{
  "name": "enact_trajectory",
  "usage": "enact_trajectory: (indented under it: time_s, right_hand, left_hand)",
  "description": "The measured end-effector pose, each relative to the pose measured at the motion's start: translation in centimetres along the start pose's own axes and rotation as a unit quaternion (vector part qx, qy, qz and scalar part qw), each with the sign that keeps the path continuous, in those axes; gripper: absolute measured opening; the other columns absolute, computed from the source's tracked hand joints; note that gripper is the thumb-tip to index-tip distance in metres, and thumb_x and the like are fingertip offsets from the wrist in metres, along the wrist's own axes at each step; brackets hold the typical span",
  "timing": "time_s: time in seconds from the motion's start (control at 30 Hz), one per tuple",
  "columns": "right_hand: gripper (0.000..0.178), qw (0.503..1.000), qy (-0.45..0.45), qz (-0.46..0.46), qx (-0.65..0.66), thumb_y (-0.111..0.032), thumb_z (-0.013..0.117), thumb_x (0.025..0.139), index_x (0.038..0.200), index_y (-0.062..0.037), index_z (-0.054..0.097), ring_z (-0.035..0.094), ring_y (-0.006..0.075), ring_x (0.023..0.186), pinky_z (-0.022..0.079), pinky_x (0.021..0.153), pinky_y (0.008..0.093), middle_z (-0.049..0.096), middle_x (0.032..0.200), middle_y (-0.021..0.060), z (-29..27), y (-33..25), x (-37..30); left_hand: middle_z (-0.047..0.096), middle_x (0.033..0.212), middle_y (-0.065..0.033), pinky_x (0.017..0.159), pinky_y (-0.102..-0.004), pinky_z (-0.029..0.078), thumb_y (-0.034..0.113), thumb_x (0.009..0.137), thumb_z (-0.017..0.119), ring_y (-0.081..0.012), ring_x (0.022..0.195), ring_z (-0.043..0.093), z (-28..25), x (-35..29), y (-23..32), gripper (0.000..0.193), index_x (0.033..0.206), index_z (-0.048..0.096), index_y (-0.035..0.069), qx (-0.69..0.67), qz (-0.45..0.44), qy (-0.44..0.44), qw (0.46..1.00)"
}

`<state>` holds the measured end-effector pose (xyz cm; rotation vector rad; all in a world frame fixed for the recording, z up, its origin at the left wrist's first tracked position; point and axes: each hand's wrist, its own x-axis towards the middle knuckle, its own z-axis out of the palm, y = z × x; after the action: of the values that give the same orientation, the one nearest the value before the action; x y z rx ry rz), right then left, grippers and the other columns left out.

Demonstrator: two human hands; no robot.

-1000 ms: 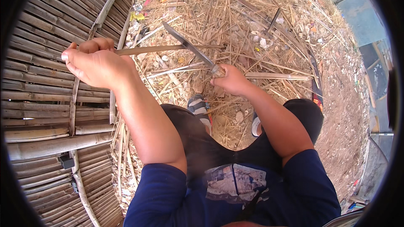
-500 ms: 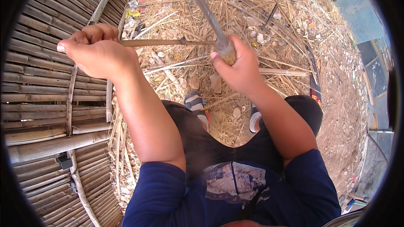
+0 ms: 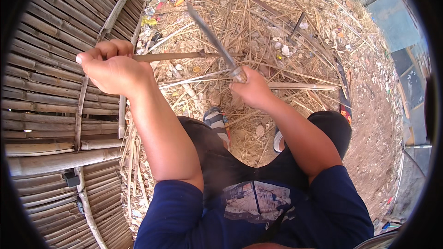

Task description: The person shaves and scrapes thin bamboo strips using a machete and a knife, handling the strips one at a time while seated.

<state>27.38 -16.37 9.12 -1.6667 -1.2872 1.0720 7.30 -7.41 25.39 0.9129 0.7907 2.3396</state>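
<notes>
My left hand (image 3: 115, 68) is closed round one end of a brown bamboo strip (image 3: 170, 56), which points right, nearly level, with a dark node partway along. In my right hand (image 3: 253, 90) is the handle of a long knife (image 3: 212, 40), fingers wrapped round it. The grey metal blade slants up and to the left, its tip free in the air. In the picture it crosses the strip near the strip's right end; whether they touch I cannot tell.
A bamboo slat wall (image 3: 50, 71) runs along the left. Straw and split bamboo pieces (image 3: 300, 85) cover the ground, with scattered litter (image 3: 149, 20). Bluish panels (image 3: 394, 18) stand at the right beside bare dirt (image 3: 369, 143). My sandalled foot (image 3: 215, 119) is below.
The knife has come down and nearer to me, its tip now in view and its blade across the strip. My left hand and the strip have shifted slightly right and nearer.
</notes>
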Motion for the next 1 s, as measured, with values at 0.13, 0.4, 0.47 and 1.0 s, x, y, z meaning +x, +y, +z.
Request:
enact_trajectory:
  time_s: [0.13, 0.4, 0.47, 1.0]
  right_hand:
    - [0.038, 0.986, 0.103, -0.129, -0.018, -0.018, 0.076, 0.082, 0.113, -0.0015, 0.062, 0.069, 0.0265, 0.076, 0.053, 0.071, 0.0409, 0.069, 0.082, 0.0149, -0.9, -3.4, -1.5]
    - [0.038, 0.972, 0.018, -0.033, -0.231, -0.018, 0.075, 0.081, 0.112, -0.0011, 0.060, 0.070, 0.0408, 0.084, 0.054, 0.073, 0.0453, 0.069, 0.086, 0.0226, 2.9, 4.8, 1.0]
    - [0.040, 0.987, 0.001, -0.034, -0.159, -0.021, 0.076, 0.081, 0.112, -0.0009, 0.061, 0.070, 0.0392, 0.082, 0.053, 0.074, 0.0453, 0.069, 0.085, 0.0215, 2.8, 4.3, 1.1]
    - [0.043, 0.974, -0.001, -0.086, -0.208, -0.038, 0.076, 0.086, 0.109, -0.0032, 0.067, 0.068, 0.0337, 0.078, 0.051, 0.072, 0.0437, 0.069, 0.085, 0.0165, -2.3, 3.5, 1.0]
  left_hand:
    - [0.032, 0.063, -0.0013, 0.053, -0.0327, 0.029, 0.032, 0.106, 0.030, -0.0155, 0.054, 0.030, 0.6, -0.7, 0.2, 0.034, 0.080, 0.034, 0.010, 0.019, 0.005, 0.010, 1.000]
    - [0.035, 0.058, -0.0007, 0.054, -0.0318, 0.033, 0.033, 0.107, 0.030, -0.0155, 0.053, 0.034, 0.3, -0.4, -0.6, 0.041, 0.072, 0.035, 0.012, 0.046, -0.002, 0.018, 0.999]
    - [0.035, 0.058, -0.0003, 0.053, -0.0304, 0.031, 0.035, 0.107, 0.029, -0.0149, 0.052, 0.034, -0.1, 0.2, 0.1, 0.044, 0.068, 0.033, 0.013, 0.014, -0.015, 0.044, 0.999]
    - [0.037, 0.069, -0.0018, 0.055, -0.0314, 0.032, 0.051, 0.107, 0.041, -0.0160, 0.060, 0.038, 0.2, -0.5, -0.8, 0.043, 0.088, 0.041, 0.013, -0.008, 0.030, -0.110, 0.993]
